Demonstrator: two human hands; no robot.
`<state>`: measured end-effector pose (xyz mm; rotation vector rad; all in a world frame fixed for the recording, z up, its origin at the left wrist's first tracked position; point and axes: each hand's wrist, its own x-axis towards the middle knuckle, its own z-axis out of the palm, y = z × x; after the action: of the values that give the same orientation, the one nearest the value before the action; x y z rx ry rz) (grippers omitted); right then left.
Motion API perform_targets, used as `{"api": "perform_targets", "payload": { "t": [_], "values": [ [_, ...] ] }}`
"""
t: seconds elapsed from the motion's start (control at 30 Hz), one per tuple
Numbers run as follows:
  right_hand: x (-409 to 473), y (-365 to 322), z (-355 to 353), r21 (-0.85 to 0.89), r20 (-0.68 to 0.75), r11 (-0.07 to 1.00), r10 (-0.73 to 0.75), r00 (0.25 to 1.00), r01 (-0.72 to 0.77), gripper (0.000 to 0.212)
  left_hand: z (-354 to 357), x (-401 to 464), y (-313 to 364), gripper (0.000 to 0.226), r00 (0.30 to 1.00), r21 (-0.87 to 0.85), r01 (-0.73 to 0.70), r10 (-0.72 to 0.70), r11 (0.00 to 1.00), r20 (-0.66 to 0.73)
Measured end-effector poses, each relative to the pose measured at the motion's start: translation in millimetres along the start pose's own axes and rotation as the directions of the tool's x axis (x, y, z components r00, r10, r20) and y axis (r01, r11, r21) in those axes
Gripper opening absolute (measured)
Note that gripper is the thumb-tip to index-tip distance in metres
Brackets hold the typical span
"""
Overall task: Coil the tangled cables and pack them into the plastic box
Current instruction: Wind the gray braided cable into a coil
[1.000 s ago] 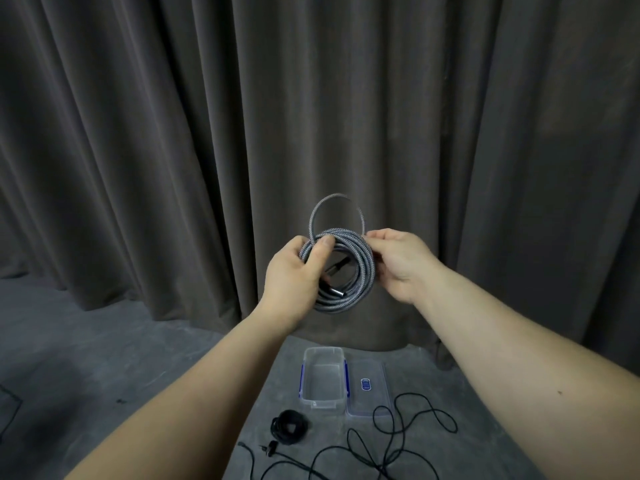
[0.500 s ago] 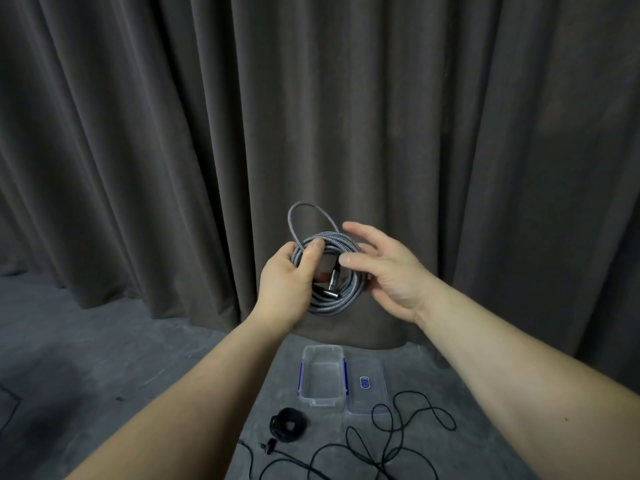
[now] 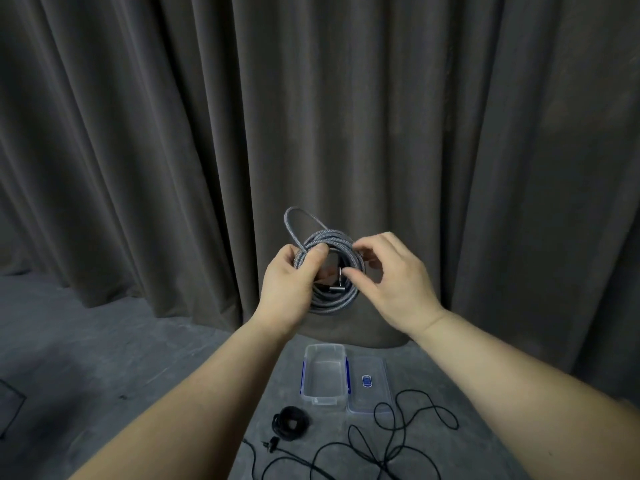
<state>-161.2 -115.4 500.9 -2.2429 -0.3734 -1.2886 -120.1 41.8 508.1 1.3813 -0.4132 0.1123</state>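
Now, status:
Left hand [image 3: 289, 278]: grips the braided grey cable coil [image 3: 329, 271] at its left side, thumb across the strands, held up in front of the curtain [image 3: 450, 133].
Right hand [image 3: 391, 282]: half a second ago fingers were spread off the coil; now thumb and forefinger pinch near the metal plug [image 3: 337, 284] inside the ring.
Loose loop [image 3: 301, 220]: sticks up above the coil, not yet wound in.
Meaning: my read is that the end is being tucked, so this coil is close to done.
Plastic box [image 3: 306, 372]: open on the floor below, nothing in it; lid [image 3: 367, 384] touching its right side.
Small black coil [image 3: 290, 422]: on the floor near the box, not packed.
Black cable [image 3: 398, 434]: loose, uncoiled on the floor.
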Motion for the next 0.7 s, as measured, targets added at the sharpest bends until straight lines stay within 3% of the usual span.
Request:
{"api": "perform_targets", "payload": {
  "t": [0.07,0.13,0.2,0.27,0.47,0.6,0.7],
  "values": [
    [0.4,-2.6,2.8,0.168,0.018,0.970,0.173,0.985,-0.174,0.025,0.5,1.2,1.5,0.039,1.000,-0.006,-0.005,0.005,1.000,-0.022],
    [5.5,-5.7,4.2,0.400,0.157,0.793,0.434,0.887,-0.459,0.033,1.8,1.9,4.7,0.052,1.000,-0.064,0.016,-0.016,0.998,0.004],
    [10.7,-5.5,5.4,0.569,0.275,0.603,0.501,0.820,-0.559,0.032,1.5,3.8,7.2,0.058,0.999,-0.111,0.030,-0.026,0.993,0.037],
    [12.9,-4.4,5.0,0.599,0.311,0.570,0.482,0.819,-0.562,0.029,-1.0,6.0,6.8,0.060,0.998,-0.084,0.023,-0.018,0.996,0.054],
    [1.6,0.3,4.2,0.561,0.440,0.588,0.383,0.812,-0.582,0.032,-8.5,4.7,-1.1,0.056,0.990,-0.029,0.031,-0.027,0.999,0.137],
    [0.3,4.3,1.0,0.435,0.483,0.754,0.266,0.834,-0.492,0.048,-10.7,3.3,-3.3,0.057,0.993,-0.093,0.048,-0.038,0.995,0.113],
    [-0.2,5.3,0.7,0.168,0.352,0.924,0.270,0.896,-0.344,0.057,-9.8,2.0,-4.4,0.052,0.992,-0.115,0.058,-0.045,0.992,0.115]
  ]
}}
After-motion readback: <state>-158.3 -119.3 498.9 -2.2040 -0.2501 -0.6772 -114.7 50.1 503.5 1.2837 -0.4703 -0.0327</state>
